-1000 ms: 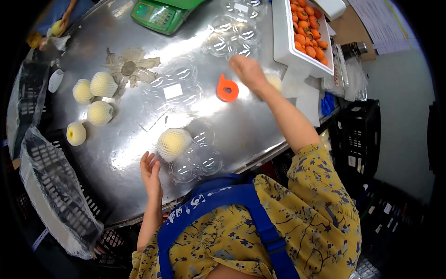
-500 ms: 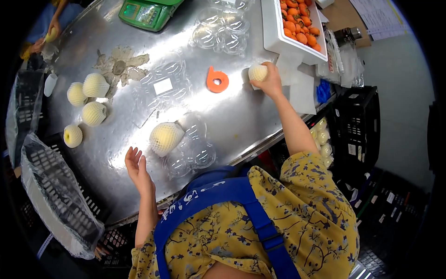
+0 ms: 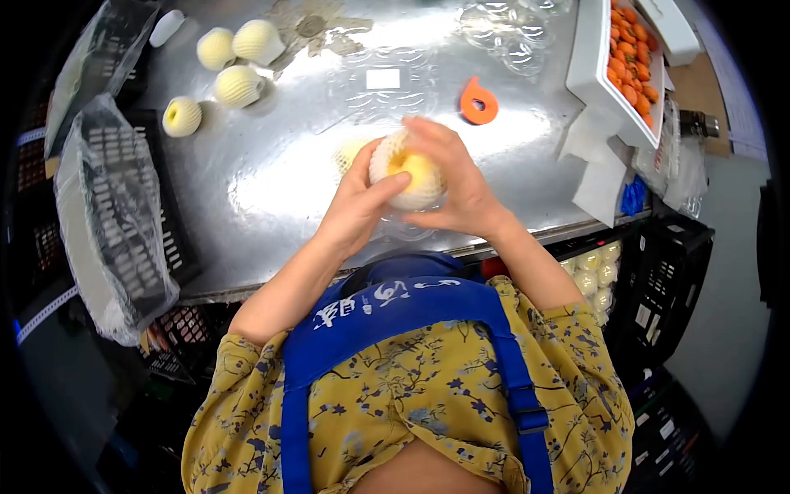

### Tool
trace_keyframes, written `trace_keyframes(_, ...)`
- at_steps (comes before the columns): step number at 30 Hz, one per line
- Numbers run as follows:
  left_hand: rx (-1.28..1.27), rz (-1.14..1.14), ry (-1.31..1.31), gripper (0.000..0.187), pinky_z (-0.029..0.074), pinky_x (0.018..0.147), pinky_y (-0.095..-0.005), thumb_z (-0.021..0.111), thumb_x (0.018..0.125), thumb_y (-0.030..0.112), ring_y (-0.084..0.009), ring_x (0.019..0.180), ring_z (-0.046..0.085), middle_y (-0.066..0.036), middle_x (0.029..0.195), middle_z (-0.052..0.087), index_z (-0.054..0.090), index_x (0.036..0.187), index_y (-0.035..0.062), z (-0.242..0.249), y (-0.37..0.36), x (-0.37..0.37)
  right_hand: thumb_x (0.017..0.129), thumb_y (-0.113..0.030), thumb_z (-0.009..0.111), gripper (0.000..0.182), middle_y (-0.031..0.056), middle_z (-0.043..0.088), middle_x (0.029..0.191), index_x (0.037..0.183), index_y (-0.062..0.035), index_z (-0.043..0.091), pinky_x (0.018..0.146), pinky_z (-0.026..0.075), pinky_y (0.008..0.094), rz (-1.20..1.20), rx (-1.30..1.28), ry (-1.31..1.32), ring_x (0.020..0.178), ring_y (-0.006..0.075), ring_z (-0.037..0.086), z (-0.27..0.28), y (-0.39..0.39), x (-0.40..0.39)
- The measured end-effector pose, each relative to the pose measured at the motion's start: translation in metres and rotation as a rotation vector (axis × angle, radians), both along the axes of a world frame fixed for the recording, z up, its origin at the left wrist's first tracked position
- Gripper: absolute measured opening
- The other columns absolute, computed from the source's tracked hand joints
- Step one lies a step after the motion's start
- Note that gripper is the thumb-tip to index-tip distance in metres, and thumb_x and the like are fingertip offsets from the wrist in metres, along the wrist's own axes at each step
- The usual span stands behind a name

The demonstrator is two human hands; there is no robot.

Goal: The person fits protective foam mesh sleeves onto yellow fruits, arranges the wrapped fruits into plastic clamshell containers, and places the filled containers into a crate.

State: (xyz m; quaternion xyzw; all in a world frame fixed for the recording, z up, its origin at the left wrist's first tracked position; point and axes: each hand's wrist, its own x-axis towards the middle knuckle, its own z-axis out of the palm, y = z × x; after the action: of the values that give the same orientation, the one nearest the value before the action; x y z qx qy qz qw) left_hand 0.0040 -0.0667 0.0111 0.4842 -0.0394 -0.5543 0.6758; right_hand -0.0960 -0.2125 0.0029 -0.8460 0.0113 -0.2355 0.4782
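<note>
A yellow fruit (image 3: 421, 174), apple-like and wrapped in a white foam net, is between my two hands over the steel table. My left hand (image 3: 355, 204) grips its left side, with the thumb across the front. Round the right and far side curves my right hand (image 3: 467, 183), its fingertips slightly blurred. Another net-wrapped fruit (image 3: 349, 154) shows behind my left hand, partly hidden. Below the hands lies a clear plastic clamshell tray (image 3: 409, 231), mostly covered by them. A second clear clamshell with a white label (image 3: 383, 79) lies farther back.
Several net-wrapped fruits (image 3: 239, 86) rest at the table's left. An orange ring-shaped tool (image 3: 479, 105) lies right of the labelled clamshell. A white foam box (image 3: 586, 62) of orange fruit stands at right. Black crates (image 3: 668, 288) flank the table (image 3: 271, 222).
My right hand has brought the net-wrapped fruit from the table's right side to the middle. My left hand has moved in and taken hold of it too. The view has shifted.
</note>
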Motion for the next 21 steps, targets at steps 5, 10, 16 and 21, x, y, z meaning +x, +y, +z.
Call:
trace_keyframes(5, -0.054, 0.221, -0.225, 0.069, 0.041, 0.096, -0.0325, 0.070, 0.073, 0.003, -0.0192, 0.113, 0.047, -0.010, 0.122, 0.046, 0.033, 0.131, 0.0031, 0.000, 0.004, -0.004, 0.062, -0.035, 0.079, 0.076, 0.0158, 0.044, 0.116, 0.123, -0.0019, 0.046, 0.078, 0.046, 0.0373, -0.311, 0.018, 0.315, 0.099, 0.0306, 0.052, 0.026, 0.016, 0.006)
trace_keyframes(10, -0.091, 0.216, -0.227, 0.072, 0.044, 0.092, -0.0315, 0.071, 0.071, 0.001, -0.0185, 0.109, 0.050, -0.010, 0.119, 0.049, 0.033, 0.132, 0.0031, -0.002, 0.007, 0.001, 0.079, -0.017, 0.065, 0.033, 0.0118, 0.055, 0.083, 0.107, -0.0005, 0.059, 0.064, 0.047, 0.0296, -0.294, -0.063, 0.147, 0.068, 0.0223, 0.059, 0.017, 0.021, 0.009)
trace_keyframes(16, -0.071, 0.162, -0.097, 0.074, 0.045, 0.093, -0.0337, 0.075, 0.067, 0.012, -0.0203, 0.106, 0.054, -0.010, 0.116, 0.053, 0.037, 0.130, 0.0017, -0.005, 0.017, 0.009, 0.093, -0.019, 0.051, 0.022, 0.0052, 0.064, 0.090, 0.095, 0.0012, 0.060, 0.070, 0.050, 0.0290, -0.156, 1.466, 0.326, 0.074, 0.0135, 0.062, 0.012, 0.006, 0.006)
trace_keyframes(21, -0.260, 0.046, 0.184, 0.085, 0.043, 0.097, -0.0401, 0.077, 0.060, 0.043, -0.0248, 0.112, 0.052, -0.012, 0.120, 0.052, 0.042, 0.127, 0.0047, -0.008, 0.025, 0.008, 0.092, -0.015, 0.052, 0.016, 0.0054, 0.064, 0.086, 0.092, -0.0006, 0.060, 0.070, 0.049, 0.0240, -0.155, 1.623, 0.263, 0.080, 0.0129, 0.061, 0.006, 0.006, 0.014)
